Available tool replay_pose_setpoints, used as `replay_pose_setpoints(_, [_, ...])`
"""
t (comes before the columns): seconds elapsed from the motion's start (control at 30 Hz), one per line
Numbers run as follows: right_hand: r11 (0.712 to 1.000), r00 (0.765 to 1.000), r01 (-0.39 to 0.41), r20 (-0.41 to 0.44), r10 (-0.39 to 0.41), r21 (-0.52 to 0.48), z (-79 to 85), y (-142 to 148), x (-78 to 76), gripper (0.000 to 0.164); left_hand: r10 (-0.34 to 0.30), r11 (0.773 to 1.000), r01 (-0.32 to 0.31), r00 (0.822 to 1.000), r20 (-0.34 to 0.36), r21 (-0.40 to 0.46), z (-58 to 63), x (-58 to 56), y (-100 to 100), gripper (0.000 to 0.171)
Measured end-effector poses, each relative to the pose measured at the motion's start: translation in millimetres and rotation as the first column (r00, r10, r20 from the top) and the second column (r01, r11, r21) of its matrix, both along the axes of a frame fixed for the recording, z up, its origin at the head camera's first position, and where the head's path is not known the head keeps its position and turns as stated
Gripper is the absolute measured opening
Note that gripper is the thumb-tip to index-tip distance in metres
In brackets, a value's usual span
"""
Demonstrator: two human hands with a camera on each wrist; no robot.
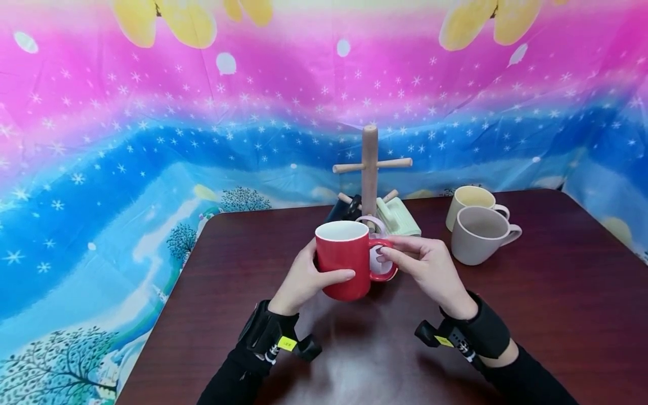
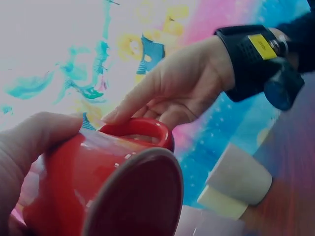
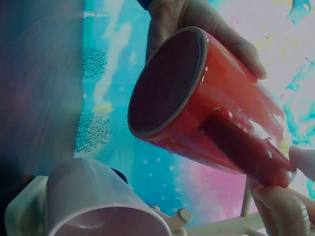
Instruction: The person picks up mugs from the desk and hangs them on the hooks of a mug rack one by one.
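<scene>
A red mug (image 1: 343,264) with a white inside is held upright above the table, its handle to the right. My left hand (image 1: 309,275) grips the mug's body from the left, thumb across the front. At the handle (image 3: 246,150), my right hand (image 1: 425,264) pinches with thumb and fingertips. Right behind the mug stands a wooden mug tree (image 1: 370,174) with bare upper pegs. A pale green mug (image 1: 402,216), a black mug (image 1: 341,209) and a pale pink mug (image 3: 93,196) are on its lower part; the red mug partly hides the pink one.
On the right of the dark wooden table (image 1: 557,315) stand a cream mug (image 1: 471,197) and a light grey mug (image 1: 478,236), close together with handles to the right. A colourful printed cloth (image 1: 283,112) hangs behind the table and along its sides.
</scene>
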State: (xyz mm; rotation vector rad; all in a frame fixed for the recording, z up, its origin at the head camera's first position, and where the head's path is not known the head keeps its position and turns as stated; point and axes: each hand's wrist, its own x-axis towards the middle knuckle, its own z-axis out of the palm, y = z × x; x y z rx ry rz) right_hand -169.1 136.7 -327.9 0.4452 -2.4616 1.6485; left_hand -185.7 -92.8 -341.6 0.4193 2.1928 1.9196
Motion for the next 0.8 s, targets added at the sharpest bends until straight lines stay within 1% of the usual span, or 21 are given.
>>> replay_pose_setpoints(0.13, [0.999,0.998,-0.023,0.066,0.026,-0.032,3.4,3,-1.3,0.037,0.010,0.998,-0.015,0.996,0.085,0.065,-0.5,-2.6,-2,0.059])
replay_pose_setpoints(0.2, [0.998,0.996,-0.028,0.078,0.033,-0.065,5.0,6,-3.0,0.038,0.016,0.994,-0.029,0.993,0.118,0.108,-1.2,-5.1,-3,0.056])
replay_pose_setpoints(0.27, [0.995,0.997,-0.027,0.073,0.034,-0.095,6.8,10,-4.5,0.037,0.008,0.984,-0.033,0.990,0.140,0.175,-1.2,-8.2,-6,0.054])
replay_pose_setpoints(0.37, [0.992,0.997,-0.012,0.073,0.021,-0.124,9.3,17,-6.3,0.038,-0.002,0.957,-0.044,0.988,0.156,0.285,1.4,-12.0,-11,0.053])
replay_pose_setpoints(0.47, [0.992,0.997,0.005,0.082,0.006,-0.128,11.1,22,-7.9,0.040,-0.011,0.915,-0.054,0.987,0.158,0.399,7.8,-16.6,-14,0.055])
replay_pose_setpoints(0.6, [0.991,0.995,0.010,0.102,0.004,-0.135,12.1,25,-9.8,0.041,-0.003,0.859,-0.078,0.987,0.158,0.506,19.1,-24.2,-17,0.055])
replay_pose_setpoints(0.7, [0.991,0.994,0.009,0.109,0.006,-0.137,11.9,25,-10.5,0.041,0.011,0.839,-0.097,0.987,0.162,0.535,27.0,-30.2,-18,0.055])
replay_pose_setpoints(0.8, [0.991,0.994,0.008,0.112,0.007,-0.132,11.1,25,-11.0,0.041,0.022,0.826,-0.114,0.985,0.171,0.552,33.3,-36.8,-19,0.056])
